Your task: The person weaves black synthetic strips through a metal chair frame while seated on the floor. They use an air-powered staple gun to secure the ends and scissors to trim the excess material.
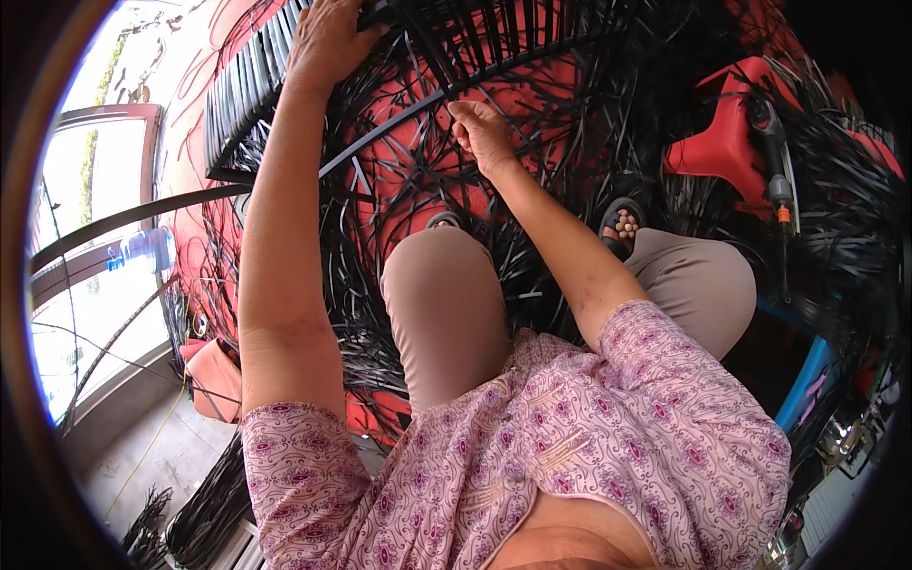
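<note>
At the top left, my left hand (328, 43) rests on a black woven piece (249, 90), a frame wrapped in flat strips. Its thumb is spread, and its fingertips reach the picture's upper edge. To its right, my right hand (483, 135) is closed, with thumb and fingers pinched by a flat black strip (385, 130). That strip slants down to the left from the fingertips; the exact grip is partly hidden. Behind it, a row of black bars or strips (494, 38) belongs to the same piece.
Loose black strips (560, 180) cover the red ground sheet (404, 214) around my sandalled feet. A red plastic stool (727, 142) stands at the right with a power tool (779, 176) against it. A large clear bottle (147, 250) is at the left, by a doorway.
</note>
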`<action>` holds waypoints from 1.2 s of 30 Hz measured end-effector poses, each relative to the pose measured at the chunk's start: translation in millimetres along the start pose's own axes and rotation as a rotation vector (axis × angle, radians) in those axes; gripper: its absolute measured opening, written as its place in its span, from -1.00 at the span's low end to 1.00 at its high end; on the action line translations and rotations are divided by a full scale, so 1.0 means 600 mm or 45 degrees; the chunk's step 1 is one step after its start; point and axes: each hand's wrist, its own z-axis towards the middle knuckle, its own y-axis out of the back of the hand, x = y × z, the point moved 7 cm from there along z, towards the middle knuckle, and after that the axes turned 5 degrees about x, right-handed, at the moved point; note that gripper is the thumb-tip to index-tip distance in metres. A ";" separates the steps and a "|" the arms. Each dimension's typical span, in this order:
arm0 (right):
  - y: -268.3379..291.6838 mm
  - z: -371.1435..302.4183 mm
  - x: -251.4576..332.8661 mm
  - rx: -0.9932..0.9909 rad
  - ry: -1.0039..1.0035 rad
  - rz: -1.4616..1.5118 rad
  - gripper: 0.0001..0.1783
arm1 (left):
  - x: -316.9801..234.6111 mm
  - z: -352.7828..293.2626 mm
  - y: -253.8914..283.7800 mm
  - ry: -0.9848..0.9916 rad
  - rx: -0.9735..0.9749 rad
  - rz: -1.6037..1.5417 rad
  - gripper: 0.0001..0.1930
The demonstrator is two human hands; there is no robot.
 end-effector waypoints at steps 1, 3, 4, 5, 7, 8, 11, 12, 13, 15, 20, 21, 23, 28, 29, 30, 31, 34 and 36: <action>0.013 0.013 -0.004 -0.047 -0.033 0.025 -0.66 | 0.003 0.019 0.006 0.039 0.035 -0.066 -0.66; 0.039 0.041 0.005 -0.122 0.011 0.035 -0.51 | -0.002 0.062 0.019 0.101 0.096 -0.205 -0.77; 0.024 0.053 0.004 -0.109 0.018 0.044 -0.48 | 0.007 0.065 0.031 0.008 -0.014 -0.144 -0.71; 0.010 0.065 0.003 -0.097 0.025 0.054 -0.45 | 0.025 0.065 0.026 0.060 0.046 -0.071 -0.70; -0.001 0.102 0.008 -0.032 0.025 0.061 -0.58 | 0.048 0.085 0.031 0.136 0.158 0.057 -0.70; 0.003 0.126 0.012 -0.009 0.036 0.040 -0.61 | 0.057 0.096 0.030 0.185 0.188 0.086 -0.68; -0.008 0.164 0.024 0.006 0.102 -0.003 -0.63 | 0.092 0.117 0.020 0.284 0.186 -0.005 -0.67; -0.017 0.170 0.025 0.001 0.112 -0.024 -0.64 | 0.130 0.124 0.001 0.288 0.181 -0.077 -0.64; -0.021 0.181 0.029 -0.007 0.130 -0.050 -0.64 | 0.137 0.126 0.006 0.209 0.024 -0.072 -0.62; -0.033 0.207 0.031 0.008 0.168 -0.057 -0.65 | 0.147 0.119 0.020 0.055 -0.288 -0.050 -0.57; -0.016 0.245 0.057 -0.075 0.191 -0.168 -0.66 | 0.111 0.042 -0.033 0.001 -0.674 -0.055 -0.59; -0.016 0.251 0.057 -0.082 0.187 -0.176 -0.66 | 0.107 0.017 -0.073 0.060 -0.586 -0.119 -0.60; -0.021 0.256 0.052 -0.053 0.211 -0.171 -0.70 | 0.106 -0.040 -0.182 0.245 -0.277 -0.287 -0.61; -0.042 0.281 0.082 -0.036 0.276 -0.222 -0.72 | 0.159 -0.042 -0.310 0.411 0.243 -0.113 -0.63; -0.043 0.288 0.095 -0.044 0.311 -0.232 -0.72 | 0.158 -0.027 -0.303 0.375 0.215 -0.089 -0.64; -0.044 0.292 0.097 -0.083 0.288 -0.209 -0.73 | 0.156 -0.023 -0.300 0.382 0.279 -0.042 -0.64; -0.048 0.292 0.107 -0.093 0.278 -0.202 -0.73 | 0.153 -0.014 -0.288 0.382 0.269 -0.029 -0.64; -0.058 0.289 0.131 -0.122 0.237 -0.172 -0.72 | 0.142 0.004 -0.265 0.355 0.232 -0.006 -0.65; -0.048 0.285 0.120 -0.163 0.171 -0.185 -0.72 | 0.143 0.000 -0.283 0.347 0.293 -0.028 -0.65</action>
